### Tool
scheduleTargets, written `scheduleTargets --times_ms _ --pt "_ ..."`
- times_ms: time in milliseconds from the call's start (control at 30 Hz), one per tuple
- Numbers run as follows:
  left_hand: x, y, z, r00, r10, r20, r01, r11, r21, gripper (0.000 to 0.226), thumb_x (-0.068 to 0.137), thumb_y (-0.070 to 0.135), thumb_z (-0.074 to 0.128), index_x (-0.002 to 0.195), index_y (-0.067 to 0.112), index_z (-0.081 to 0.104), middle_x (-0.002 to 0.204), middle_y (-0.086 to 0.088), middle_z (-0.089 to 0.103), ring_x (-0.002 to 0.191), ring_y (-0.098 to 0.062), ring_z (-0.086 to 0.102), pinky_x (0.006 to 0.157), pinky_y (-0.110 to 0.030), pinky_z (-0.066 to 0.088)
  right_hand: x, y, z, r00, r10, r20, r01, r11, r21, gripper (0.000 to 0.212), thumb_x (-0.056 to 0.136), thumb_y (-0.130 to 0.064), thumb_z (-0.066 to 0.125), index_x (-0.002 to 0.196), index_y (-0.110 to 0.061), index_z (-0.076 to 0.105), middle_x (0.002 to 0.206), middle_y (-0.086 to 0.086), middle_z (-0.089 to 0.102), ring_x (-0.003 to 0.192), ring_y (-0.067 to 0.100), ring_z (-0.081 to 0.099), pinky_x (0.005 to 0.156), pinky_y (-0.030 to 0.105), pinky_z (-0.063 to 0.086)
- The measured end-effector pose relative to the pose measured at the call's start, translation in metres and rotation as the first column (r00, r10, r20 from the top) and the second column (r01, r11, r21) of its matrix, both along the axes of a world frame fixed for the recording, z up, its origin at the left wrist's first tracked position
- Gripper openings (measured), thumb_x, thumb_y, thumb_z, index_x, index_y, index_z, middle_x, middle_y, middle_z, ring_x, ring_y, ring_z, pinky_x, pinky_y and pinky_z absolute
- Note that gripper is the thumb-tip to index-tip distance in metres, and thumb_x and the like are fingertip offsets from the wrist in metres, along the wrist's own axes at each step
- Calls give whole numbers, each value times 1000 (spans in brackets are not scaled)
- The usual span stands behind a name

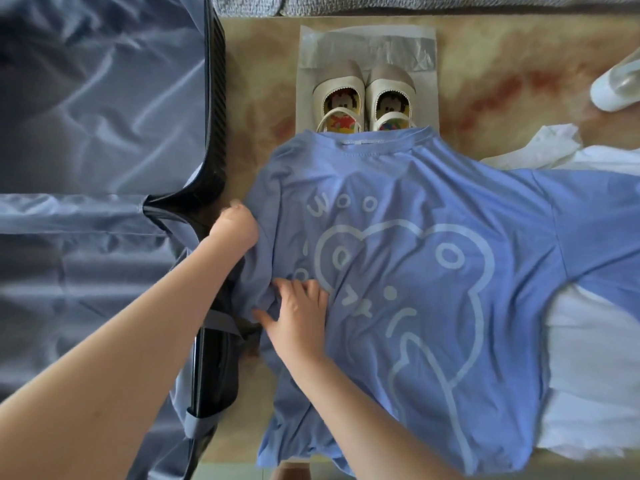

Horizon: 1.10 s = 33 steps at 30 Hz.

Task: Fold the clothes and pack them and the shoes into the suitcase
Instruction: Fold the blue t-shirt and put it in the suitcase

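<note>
Head view: left hand (235, 226) curled round blue shirt (433, 244) edge at centre left, right hand (298, 318) flat, fingers spread, pressing shirt.

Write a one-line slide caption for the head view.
Left hand grips the edge of the T-shirt, right hand presses on it; shoes lie beyond, suitcase open alongside.

Tabletop (502, 64): beige-tan, smooth, marbled with rust-red and brown streaks, strongest at far right. Beyond its far edge, grey nubby woven upholstery (415, 3) runs across top of view, with rounded cushion corner and gap left of centre; sofa or similar, cannot tell. Past near edge of tabletop, narrow strip of pale greenish floor (242, 472). White plastic object (613, 88) lies tilted at right edge, partly cut off, kind unclear. Light soft and even; shadows faint.
</note>
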<state>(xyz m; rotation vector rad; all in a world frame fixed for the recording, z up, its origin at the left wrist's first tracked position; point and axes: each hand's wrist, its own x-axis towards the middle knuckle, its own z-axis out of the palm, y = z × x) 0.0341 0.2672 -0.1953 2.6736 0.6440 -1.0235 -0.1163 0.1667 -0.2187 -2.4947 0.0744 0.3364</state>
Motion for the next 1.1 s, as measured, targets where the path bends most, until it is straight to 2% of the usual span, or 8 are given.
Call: scheduleTargets --times_ms 67,167,333,467,600,700,833,1100 --pt "4 -1 2 999 -45 0 45 999 -28 39 101 4 32 138 -5 39 142 -19 41 132 -31 40 106 -36 36 4 5 -4 997 -25 66 27 999 -34 27 66 -38 79 84 -23 68 80 -6 62 87 23 51 81 30 28" --pt "7 3 1 977 212 39 -205 970 -130 35 101 10 37 127 -7 52 131 -23 53 123 -37 49 97 -37 41 7 6 -1 979 -134 151 125 990 67 9 80 -30 68 78 -22 69 80 -9 60 89 18 45 80 27 25" --pt "4 14 -10 947 293 -132 -321 840 -436 38 96 28 54 120 -1 60 112 -20 62 104 -34 58 92 -41 48 3 -16 35 918 -297 -264 392 790 472 18 98 -26 50 95 -16 64 70 -19 48 87 -8 40 87 16 32" --pt "4 11 4 910 405 -92 -393 767 -508 21 101 21 41 108 7 54 80 -14 54 72 -28 52 63 -30 40 5 -30 42 827 -420 -374 562 620 548 26 99 -24 48 73 -22 52 54 -17 47 57 2 42 59 15 36" --pt "4 15 8 923 378 73 -307 838 -452 27 96 27 48 108 5 55 101 -22 60 95 -37 59 77 -36 46 9 -37 42 809 -440 -389 587 590 554 19 98 -22 50 83 -15 59 64 -10 53 58 0 47 60 13 39" --pt "1 18 13 926 377 29 -316 813 -489 34 92 37 54 106 6 54 87 -14 53 79 -30 52 70 -35 46 8 -36 42 795 -442 -416 607 568 556 8 98 -23 51 94 -26 58 80 -11 62 72 -4 58 67 13 43" --pt "-3 18 38 924 376 -71 -347 747 -568 45 82 35 72 117 19 48 113 -4 58 102 -23 60 92 -43 52 7 -36 46 821 -406 -401 571 560 601 21 99 -22 48 117 -28 58 105 -10 66 98 1 61 83 15 48" --pt "14 48 110 956 250 150 -132 829 -543 48 75 18 79 117 34 62 100 -3 67 90 -20 63 75 -30 52 19 -13 79 857 -346 -383 515 545 662 23 98 -17 49 113 -15 67 101 -6 70 94 2 62 81 11 45"
